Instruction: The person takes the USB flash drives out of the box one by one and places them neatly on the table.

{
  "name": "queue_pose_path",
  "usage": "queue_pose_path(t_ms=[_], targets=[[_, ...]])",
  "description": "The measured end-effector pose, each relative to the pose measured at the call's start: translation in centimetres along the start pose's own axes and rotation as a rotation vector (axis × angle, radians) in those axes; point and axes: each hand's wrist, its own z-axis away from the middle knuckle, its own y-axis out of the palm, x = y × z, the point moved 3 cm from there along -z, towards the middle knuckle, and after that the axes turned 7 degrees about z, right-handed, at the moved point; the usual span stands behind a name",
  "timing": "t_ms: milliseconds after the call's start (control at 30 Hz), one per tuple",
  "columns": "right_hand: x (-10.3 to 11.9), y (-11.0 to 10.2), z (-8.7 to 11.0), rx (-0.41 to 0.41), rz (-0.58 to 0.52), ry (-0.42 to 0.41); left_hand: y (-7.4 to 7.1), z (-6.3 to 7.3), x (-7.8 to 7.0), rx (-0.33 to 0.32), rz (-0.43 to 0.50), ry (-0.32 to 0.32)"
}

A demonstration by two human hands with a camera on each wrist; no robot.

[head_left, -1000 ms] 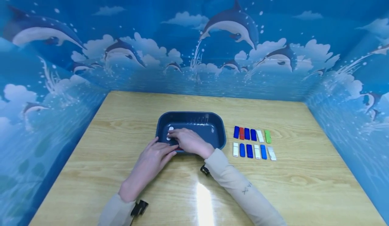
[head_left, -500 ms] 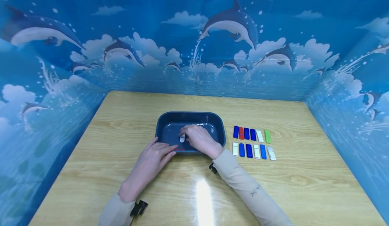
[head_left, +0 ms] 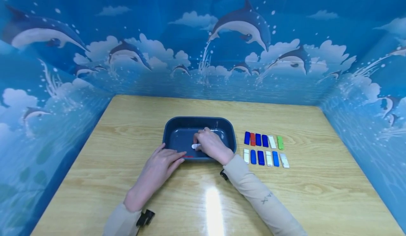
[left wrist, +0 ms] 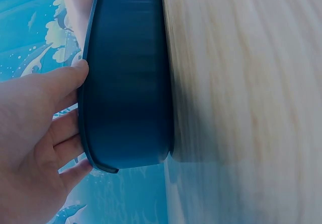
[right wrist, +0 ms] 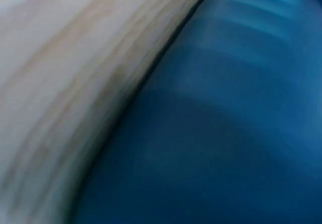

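Note:
In the head view, my right hand [head_left: 210, 144] reaches into a dark blue basin [head_left: 234, 137] and pinches a white USB stick [head_left: 195, 146] low over its floor. Much of that stick is hidden under the fingers. My left hand [head_left: 158, 162] rests on the basin's front left rim with fairly straight fingers. By its fingertips a red strip [head_left: 188, 156], perhaps another stick, shows along the inner front wall. The left wrist view has the left thumb [left wrist: 75, 73] touching the rim, the other fingertips hidden behind it. Only the basin's outer wall fills most of the right wrist view.
Right of the basin, two rows of USB sticks lie on the wooden table [head_left: 304, 193]. A green stick [head_left: 280, 142] ends the back row and a pale stick [head_left: 284, 160] ends the front row. A dolphin-print curtain [head_left: 203, 77] encloses the back and sides.
The right hand has moved rightward within the basin, carrying the white stick from the left side toward the middle and turning it from lengthwise to sideways. The left hand stays put.

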Motion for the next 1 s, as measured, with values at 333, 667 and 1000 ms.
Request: queue_pose_path(t_ms=[333,667,1000], targets=[[-1.2,-1.6,1.1,-0.036,-0.255,0.033,0.0,-0.1,0.0,0.017,0.012,-0.018],[-5.8,-6.8,6.8,-0.368,-0.440,0.196,0.0,0.0,-0.2,-0.001,0.021,-0.011],[-9.7,-7.2,13.3,-0.343,-0.472,0.387,0.0,0.1,-0.1,-0.008,0.015,-0.005]])
